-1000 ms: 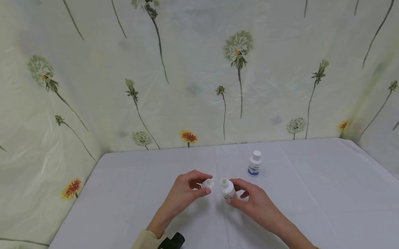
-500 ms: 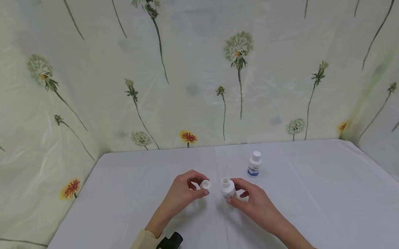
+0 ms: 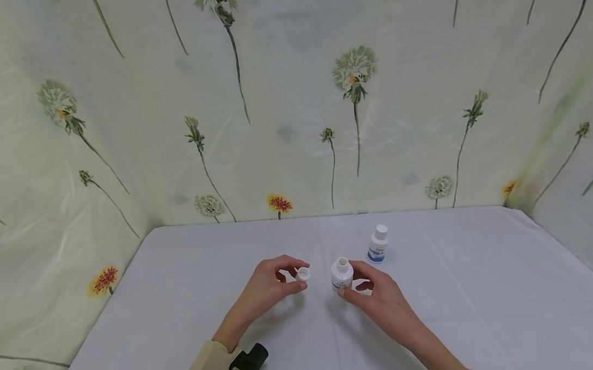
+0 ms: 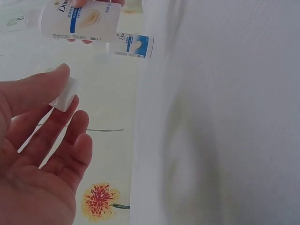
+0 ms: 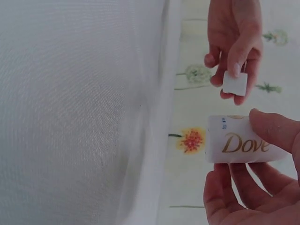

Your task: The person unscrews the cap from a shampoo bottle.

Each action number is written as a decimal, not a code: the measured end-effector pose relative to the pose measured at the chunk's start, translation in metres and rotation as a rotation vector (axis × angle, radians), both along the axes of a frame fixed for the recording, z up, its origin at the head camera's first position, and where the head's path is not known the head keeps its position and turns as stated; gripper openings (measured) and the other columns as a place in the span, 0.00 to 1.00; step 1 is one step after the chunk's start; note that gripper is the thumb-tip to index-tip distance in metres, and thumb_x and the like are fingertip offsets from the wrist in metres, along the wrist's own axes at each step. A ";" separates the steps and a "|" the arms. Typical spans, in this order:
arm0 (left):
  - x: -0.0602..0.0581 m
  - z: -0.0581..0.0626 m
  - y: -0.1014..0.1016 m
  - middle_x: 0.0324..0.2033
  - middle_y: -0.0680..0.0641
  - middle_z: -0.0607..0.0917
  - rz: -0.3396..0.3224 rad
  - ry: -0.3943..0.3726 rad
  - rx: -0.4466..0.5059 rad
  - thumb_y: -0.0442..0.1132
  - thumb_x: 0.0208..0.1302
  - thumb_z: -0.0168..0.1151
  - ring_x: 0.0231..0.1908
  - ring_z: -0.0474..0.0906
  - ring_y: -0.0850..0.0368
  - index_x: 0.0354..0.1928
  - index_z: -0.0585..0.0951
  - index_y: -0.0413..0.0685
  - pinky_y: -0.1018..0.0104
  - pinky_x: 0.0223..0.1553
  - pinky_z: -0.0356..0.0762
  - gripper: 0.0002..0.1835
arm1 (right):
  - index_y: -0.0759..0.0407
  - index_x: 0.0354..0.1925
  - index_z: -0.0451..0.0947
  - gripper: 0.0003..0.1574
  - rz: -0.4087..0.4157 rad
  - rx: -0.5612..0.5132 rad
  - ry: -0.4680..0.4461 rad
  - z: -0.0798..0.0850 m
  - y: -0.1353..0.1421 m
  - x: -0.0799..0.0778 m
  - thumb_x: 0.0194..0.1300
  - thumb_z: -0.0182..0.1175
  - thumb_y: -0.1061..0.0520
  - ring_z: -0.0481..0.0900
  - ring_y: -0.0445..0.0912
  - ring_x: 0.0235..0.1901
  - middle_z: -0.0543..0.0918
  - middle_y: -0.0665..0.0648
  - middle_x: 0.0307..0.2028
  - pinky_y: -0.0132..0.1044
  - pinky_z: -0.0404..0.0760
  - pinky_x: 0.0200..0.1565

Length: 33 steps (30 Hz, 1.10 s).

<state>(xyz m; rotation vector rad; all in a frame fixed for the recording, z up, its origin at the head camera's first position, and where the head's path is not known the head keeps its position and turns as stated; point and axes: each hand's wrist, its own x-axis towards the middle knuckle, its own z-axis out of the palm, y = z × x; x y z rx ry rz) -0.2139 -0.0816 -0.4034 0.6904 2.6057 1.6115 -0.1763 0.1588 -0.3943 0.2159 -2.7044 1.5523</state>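
My left hand (image 3: 269, 285) pinches a small white bottle cap (image 3: 303, 274) between thumb and fingers, its hollow side showing in the head view. My right hand (image 3: 378, 291) grips a small white Dove bottle (image 3: 341, 276), uncapped, its open neck pointing up. In the right wrist view the gold lettering on the bottle (image 5: 234, 145) shows between thumb and fingers. Cap and bottle are apart, both held above the table. Behind the right hand a second white bottle (image 3: 377, 244) with a blue label band stands upright on the table, its cap on.
A white cloth covers the table (image 3: 220, 247). Beyond its far edge hangs a pale curtain (image 3: 286, 169) printed with dandelions and orange flowers, which also runs along both sides. A black wrist strap (image 3: 249, 358) sits on the left sleeve.
The right hand has raised the bottle slightly and moved it a little to the right. The left hand has drawn the cap slightly left and turned its hollow side more toward the head camera.
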 end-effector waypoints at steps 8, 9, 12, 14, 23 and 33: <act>-0.004 0.000 -0.002 0.38 0.61 0.84 0.024 -0.024 -0.020 0.37 0.59 0.71 0.44 0.78 0.49 0.48 0.86 0.56 0.63 0.41 0.74 0.14 | 0.47 0.57 0.78 0.28 0.031 -0.068 0.044 0.002 -0.001 0.002 0.58 0.72 0.50 0.77 0.43 0.48 0.83 0.46 0.45 0.43 0.77 0.51; -0.004 0.000 -0.003 0.37 0.61 0.84 0.029 -0.025 -0.022 0.37 0.59 0.71 0.44 0.78 0.49 0.48 0.86 0.56 0.63 0.41 0.74 0.14 | 0.46 0.57 0.78 0.28 0.031 -0.071 0.046 0.002 -0.001 0.002 0.58 0.72 0.50 0.77 0.43 0.48 0.83 0.46 0.45 0.43 0.77 0.51; -0.005 0.001 -0.005 0.37 0.60 0.84 0.049 -0.023 -0.020 0.38 0.59 0.71 0.45 0.78 0.48 0.48 0.86 0.55 0.62 0.41 0.74 0.14 | 0.46 0.57 0.78 0.28 0.032 -0.084 0.042 0.002 -0.002 0.001 0.58 0.72 0.50 0.77 0.43 0.47 0.82 0.47 0.45 0.42 0.77 0.51; -0.006 0.000 -0.007 0.38 0.60 0.83 0.066 -0.017 -0.019 0.38 0.59 0.71 0.45 0.77 0.48 0.47 0.86 0.57 0.62 0.41 0.74 0.14 | 0.46 0.57 0.78 0.27 0.035 -0.087 0.035 0.002 -0.003 0.000 0.58 0.72 0.50 0.77 0.43 0.47 0.82 0.47 0.45 0.42 0.77 0.51; -0.010 -0.004 -0.015 0.38 0.59 0.82 0.129 0.020 -0.004 0.37 0.57 0.73 0.45 0.76 0.50 0.45 0.84 0.59 0.63 0.40 0.74 0.14 | 0.50 0.57 0.78 0.27 0.048 -0.081 0.044 0.001 -0.003 -0.004 0.59 0.71 0.55 0.77 0.45 0.47 0.83 0.48 0.45 0.38 0.78 0.49; -0.012 -0.007 -0.023 0.37 0.57 0.82 0.173 0.002 -0.023 0.36 0.57 0.72 0.44 0.76 0.49 0.46 0.85 0.56 0.61 0.42 0.74 0.14 | 0.54 0.58 0.78 0.29 0.038 -0.075 -0.003 -0.004 -0.011 -0.013 0.58 0.72 0.56 0.78 0.46 0.46 0.82 0.51 0.46 0.39 0.79 0.48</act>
